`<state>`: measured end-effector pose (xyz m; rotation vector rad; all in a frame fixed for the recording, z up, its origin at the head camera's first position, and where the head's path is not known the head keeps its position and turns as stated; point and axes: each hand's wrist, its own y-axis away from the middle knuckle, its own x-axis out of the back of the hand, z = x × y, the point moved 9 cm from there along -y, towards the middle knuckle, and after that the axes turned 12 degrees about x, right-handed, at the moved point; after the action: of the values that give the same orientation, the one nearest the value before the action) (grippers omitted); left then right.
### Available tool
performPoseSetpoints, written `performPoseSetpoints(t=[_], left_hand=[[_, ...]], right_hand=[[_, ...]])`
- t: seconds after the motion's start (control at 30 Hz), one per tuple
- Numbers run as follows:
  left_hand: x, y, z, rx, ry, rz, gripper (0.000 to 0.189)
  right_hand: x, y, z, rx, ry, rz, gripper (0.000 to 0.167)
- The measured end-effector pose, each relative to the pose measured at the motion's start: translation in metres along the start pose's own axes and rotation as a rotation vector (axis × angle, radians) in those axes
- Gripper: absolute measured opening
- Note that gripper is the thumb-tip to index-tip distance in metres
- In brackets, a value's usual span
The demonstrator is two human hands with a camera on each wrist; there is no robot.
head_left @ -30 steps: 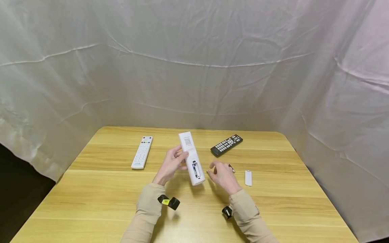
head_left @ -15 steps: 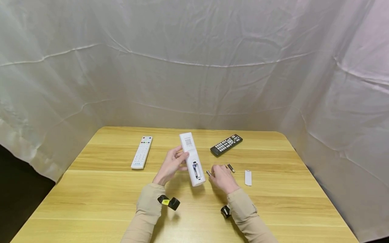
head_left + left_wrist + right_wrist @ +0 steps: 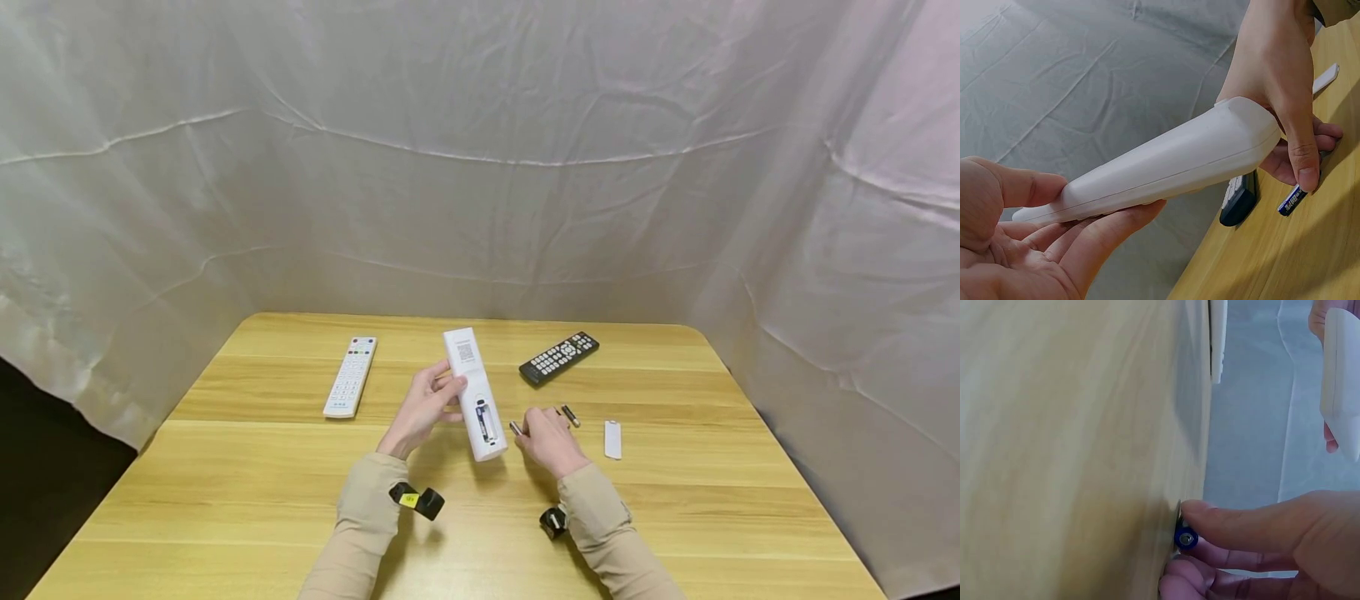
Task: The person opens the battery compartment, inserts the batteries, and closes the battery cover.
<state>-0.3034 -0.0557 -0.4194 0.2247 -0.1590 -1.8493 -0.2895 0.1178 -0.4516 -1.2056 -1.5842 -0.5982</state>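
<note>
a white remote (image 3: 480,385) is held up above the middle of the desk (image 3: 225,500), back side up, its far end angled to the left. a printed square code (image 3: 466,352) shows toward that far end. nearer the person, the battery compartment is uncovered, and a dark blue battery (image 3: 482,422) lies along its left side.

the left hand (image 3: 422,408) grips this remote around its left edge, the thumb on the back and the fingers underneath, as the left wrist view shows. the right hand (image 3: 552,442), just right of the remote and apart from it, pinches a loose battery (image 3: 1292,201) with a blue wrapper between thumb and fingers, low over the wood; whether that battery touches the surface cannot be told.

just beyond the right hand lies another battery (image 3: 572,415), dark with a metallic end, and a small dark tip of something mostly hidden by the hand shows beside it. farther right, a narrow white cover (image 3: 612,440) lies flat.

beyond the right hand a black remote (image 3: 559,358) with pale buttons rests diagonally, buttons up. well to the left lies a second white remote (image 3: 350,377), also buttons up. both forearms wear beige sleeves (image 3: 367,504), and pale grey cloth (image 3: 480,183) hangs behind the desk and along its sides.
</note>
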Motion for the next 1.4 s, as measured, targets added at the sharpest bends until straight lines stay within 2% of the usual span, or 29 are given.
performPoseSetpoints(t=[0.27,0.47,0.73,0.9,1.03,1.17,1.4], left_hand=[[0.0,0.001,0.0,-0.001,0.009,-0.004,0.049],[0.0,0.001,0.001,-0.004,0.011,-0.004,0.049],[0.001,0.001,0.001,-0.004,0.013,0.0,0.049],[0.001,0.002,0.002,-0.009,0.013,-0.003,0.049],[0.001,0.003,0.002,-0.015,0.015,-0.002,0.05],[0.003,0.003,0.003,-0.024,0.018,0.005,0.051],[0.004,0.002,0.003,-0.024,0.03,0.015,0.051]], right_hand=[[0.002,0.0,-0.003,0.053,0.033,0.04,0.012],[0.004,0.0,-0.003,0.045,0.036,0.05,0.015],[0.006,0.002,-0.001,0.007,-0.104,0.072,0.007],[0.01,0.001,-0.002,0.004,-0.142,0.098,0.004],[0.017,-0.001,-0.004,0.03,-0.154,0.149,0.014],[0.026,-0.002,-0.009,0.097,-0.183,0.233,0.023],[0.041,-0.001,-0.017,0.197,-0.312,0.382,0.02]])
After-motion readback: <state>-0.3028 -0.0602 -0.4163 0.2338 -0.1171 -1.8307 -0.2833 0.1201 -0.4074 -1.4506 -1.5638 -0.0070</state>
